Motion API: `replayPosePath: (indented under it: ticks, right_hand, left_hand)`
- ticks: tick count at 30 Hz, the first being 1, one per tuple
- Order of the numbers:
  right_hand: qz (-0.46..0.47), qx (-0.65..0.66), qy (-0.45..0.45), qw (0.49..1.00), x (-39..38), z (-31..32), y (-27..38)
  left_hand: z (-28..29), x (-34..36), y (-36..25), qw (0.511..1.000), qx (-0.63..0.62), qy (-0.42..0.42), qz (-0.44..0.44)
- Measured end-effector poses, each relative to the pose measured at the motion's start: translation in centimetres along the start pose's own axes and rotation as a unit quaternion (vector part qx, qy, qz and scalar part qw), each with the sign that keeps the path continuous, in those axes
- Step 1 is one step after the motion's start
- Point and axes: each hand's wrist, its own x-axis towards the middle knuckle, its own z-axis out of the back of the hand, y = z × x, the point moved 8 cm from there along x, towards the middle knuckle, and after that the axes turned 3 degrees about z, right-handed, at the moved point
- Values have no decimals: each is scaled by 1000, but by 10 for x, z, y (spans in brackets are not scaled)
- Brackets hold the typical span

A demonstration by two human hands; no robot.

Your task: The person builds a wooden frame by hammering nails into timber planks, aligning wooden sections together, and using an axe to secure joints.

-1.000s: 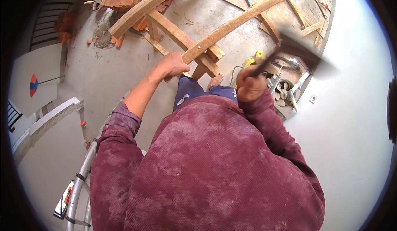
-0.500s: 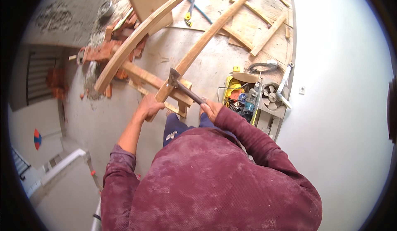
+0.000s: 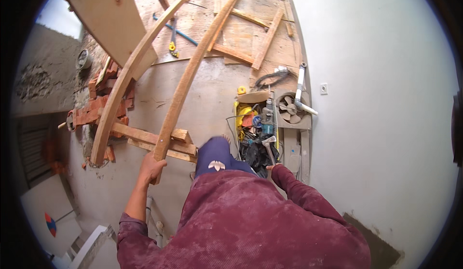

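My left hand (image 3: 153, 167) is closed round the near end of a long wooden beam (image 3: 185, 78), which slants away to the far right. Close to my hand, the beam lies across a low wooden support (image 3: 142, 135). To its left, a second, curved beam (image 3: 115, 93) rests on the same support. Out to the right, my right hand (image 3: 276, 167) grips the handle of a hammer (image 3: 269, 142). The metal head points away from me, over the tool box and apart from the beam. My right fingers are partly hidden by the sleeve.
A yellow-edged box (image 3: 237, 110) of tools and cables stands ahead of my right hand, beside a fan (image 3: 289, 109) and a white pipe (image 3: 301, 88). Bricks (image 3: 91, 110) are piled at left near a wide board (image 3: 108, 20). Timber strips (image 3: 267, 40) and a handsaw (image 3: 173, 45) lie farther off.
My right hand has swung the hammer away from the beam, right over the tool box. My left hand still holds the beam's near end. The view has shifted right.
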Motion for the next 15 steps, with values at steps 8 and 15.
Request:
replayPosePath:
  ticks: [8,15]
  right_hand:
    - [19,-113,-30,993,41,57,-92]
    - [147,55,11,988,-10,142,63]
  left_hand:
    - [6,-3,-12,999,-44,3,-9]
    - [15,-6,-13,998,-31,-29,44]
